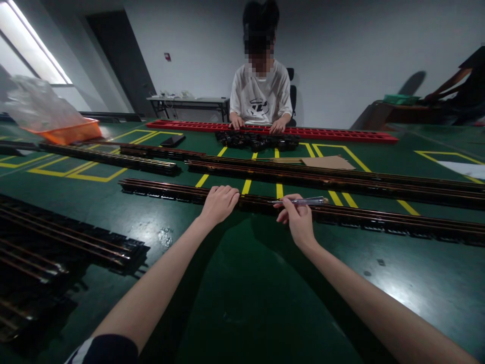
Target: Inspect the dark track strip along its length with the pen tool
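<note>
A long black strip with copper-coloured rails (170,188) runs across the green table in front of me. My left hand (221,203) is closed over this strip, its fingers curled over the far side. To the right, my right hand (299,217) grips a slim screwdriver with a clear handle (308,201). The screwdriver lies nearly level, its thin shaft pointing left, just over the strip. Whether its tip touches the rails I cannot tell.
More black railed strips lie behind (341,179) and at the left (76,227). Beyond are black parts (257,141), a red slotted rail (341,134), cardboard (328,162), a phone-like black slab (173,140) and an orange tray (71,132) with plastic bags. A co-worker (261,96) sits opposite.
</note>
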Demonstrator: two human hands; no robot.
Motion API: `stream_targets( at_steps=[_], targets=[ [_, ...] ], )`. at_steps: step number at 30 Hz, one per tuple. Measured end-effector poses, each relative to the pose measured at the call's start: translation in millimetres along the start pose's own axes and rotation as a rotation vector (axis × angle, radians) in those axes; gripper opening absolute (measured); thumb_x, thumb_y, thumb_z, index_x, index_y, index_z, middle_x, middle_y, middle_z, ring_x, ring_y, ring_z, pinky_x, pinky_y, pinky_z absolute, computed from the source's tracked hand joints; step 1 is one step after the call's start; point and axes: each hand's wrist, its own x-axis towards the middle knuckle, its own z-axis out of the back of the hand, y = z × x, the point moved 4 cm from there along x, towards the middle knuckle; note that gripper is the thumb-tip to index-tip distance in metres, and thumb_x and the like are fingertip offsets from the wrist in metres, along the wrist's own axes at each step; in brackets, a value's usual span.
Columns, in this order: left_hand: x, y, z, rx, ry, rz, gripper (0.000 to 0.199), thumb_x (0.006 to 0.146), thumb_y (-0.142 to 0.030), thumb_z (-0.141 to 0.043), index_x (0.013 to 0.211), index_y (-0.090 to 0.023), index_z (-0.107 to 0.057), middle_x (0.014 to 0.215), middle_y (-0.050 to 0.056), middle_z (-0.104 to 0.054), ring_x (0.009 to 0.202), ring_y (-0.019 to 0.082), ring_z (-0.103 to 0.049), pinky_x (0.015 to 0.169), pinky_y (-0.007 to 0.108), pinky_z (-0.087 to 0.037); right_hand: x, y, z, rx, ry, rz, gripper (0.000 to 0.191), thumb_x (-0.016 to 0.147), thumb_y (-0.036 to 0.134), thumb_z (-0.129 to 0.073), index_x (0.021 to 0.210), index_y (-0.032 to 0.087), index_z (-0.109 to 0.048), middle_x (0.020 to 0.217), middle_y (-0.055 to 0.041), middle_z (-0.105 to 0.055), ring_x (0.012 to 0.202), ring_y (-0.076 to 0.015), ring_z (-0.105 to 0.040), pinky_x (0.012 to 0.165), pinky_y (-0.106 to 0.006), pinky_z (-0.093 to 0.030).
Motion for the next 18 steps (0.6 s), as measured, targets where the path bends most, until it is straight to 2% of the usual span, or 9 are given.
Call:
stream_targets(
  at_steps=[8,18],
  targets=[
    [1,3,0.0,0.009,-0.022,0.044,0.043,0.098,-0.031,-0.024,0.094,-0.016,-0.064,0.092,0.007,-0.069,0.085,0.021,-0.060,0.080,0.038,-0.039,-1,2,-1,-0.023,0.009,0.008,0.021,0.084,0.039,-0.055,0.082,0.019,-0.054,0.073,-0.0015,-0.067,0.043,-0.0083,-0.055,0.038,-0.019,-0.038],
    [0,10,1.0,0.000,-0.016,0.121,0.044,0.098,-0.030,-0.025,0.090,-0.015,-0.066,0.091,0.007,-0.069,0.084,0.021,-0.061,0.082,0.037,-0.039,-2,4,1,-0.033,-0.039,0.010,0.019,0.084,0.038,-0.053,0.080,0.019,-0.054,0.071,-0.0011,-0.067,0.042,-0.0085,-0.055,0.039,-0.020,-0.039]
  ],
)
